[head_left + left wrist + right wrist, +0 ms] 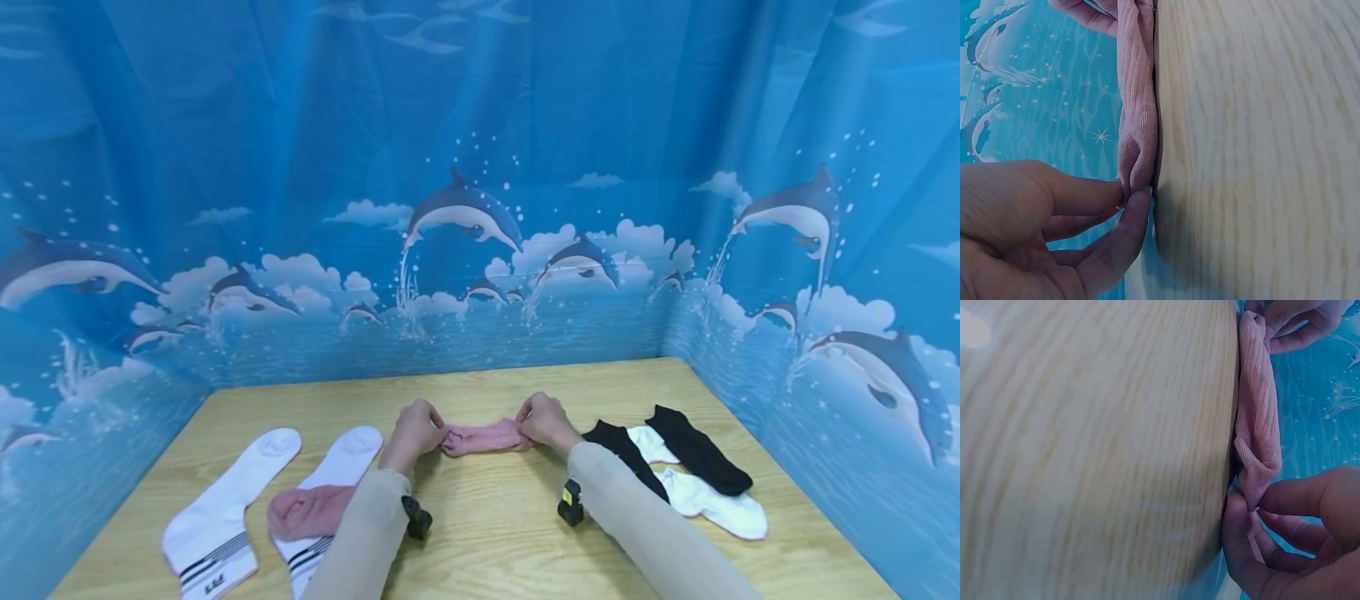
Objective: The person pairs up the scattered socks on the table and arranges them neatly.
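A pink ribbed sock (486,437) is stretched crosswise between both hands over the middle of the table. My left hand (417,429) pinches its left end between thumb and fingertips; the left wrist view shows that pinched end of the pink sock (1137,125) close up. At the other end, my right hand (546,422) pinches the fabric with thumb and forefinger, as the right wrist view of the right hand (1297,531) also shows. Whether the sock touches the wood is hard to tell.
Left on the wooden table (487,525) lie a white striped sock (217,508) and a second white sock (348,454) with another pink sock (311,510) across it. Black socks (701,450) and white socks (716,504) lie right, partly behind the right sleeve. A dolphin-print curtain (465,125) surrounds the table.
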Available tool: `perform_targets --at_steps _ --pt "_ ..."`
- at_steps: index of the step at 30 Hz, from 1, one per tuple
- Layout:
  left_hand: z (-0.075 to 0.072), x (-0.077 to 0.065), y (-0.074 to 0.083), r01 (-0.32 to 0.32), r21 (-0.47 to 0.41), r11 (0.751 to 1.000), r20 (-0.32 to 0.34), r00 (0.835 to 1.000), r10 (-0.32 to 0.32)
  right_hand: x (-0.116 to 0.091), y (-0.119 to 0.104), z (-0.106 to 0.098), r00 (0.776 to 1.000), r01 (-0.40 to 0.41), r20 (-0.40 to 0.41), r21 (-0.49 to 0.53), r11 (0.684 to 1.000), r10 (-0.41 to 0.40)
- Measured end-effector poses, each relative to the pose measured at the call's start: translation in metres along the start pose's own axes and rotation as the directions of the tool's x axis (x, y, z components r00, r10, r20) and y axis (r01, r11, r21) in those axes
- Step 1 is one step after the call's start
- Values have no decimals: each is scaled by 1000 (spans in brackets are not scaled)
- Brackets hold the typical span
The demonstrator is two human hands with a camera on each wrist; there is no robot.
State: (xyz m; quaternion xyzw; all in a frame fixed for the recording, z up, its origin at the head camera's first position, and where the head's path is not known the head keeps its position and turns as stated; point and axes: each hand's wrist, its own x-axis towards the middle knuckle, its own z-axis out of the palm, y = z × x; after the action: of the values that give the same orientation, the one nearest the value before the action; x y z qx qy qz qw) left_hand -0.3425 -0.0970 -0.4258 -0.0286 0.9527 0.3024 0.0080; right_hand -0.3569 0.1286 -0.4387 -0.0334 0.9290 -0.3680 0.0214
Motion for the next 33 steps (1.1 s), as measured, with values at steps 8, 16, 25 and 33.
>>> perform_targets --at_steps 8,16,25,33 --pt "-3 1 3 26 -8 1000 19 999 -26 1 -2 -4 1000 -13 22 8 1000 13" --pt "-15 -4 5 -17 31 999 28 999 16 -1 -10 -15 999 -27 26 -2 1000 27" --pt "-32 -17 6 -65 -10 998 36 997 65 -4 -23 -19 1000 4 14 42 999 -5" --pt "-42 -23 -2 -76 -11 997 60 995 76 -9 -40 -16 998 59 27 59 997 -60"
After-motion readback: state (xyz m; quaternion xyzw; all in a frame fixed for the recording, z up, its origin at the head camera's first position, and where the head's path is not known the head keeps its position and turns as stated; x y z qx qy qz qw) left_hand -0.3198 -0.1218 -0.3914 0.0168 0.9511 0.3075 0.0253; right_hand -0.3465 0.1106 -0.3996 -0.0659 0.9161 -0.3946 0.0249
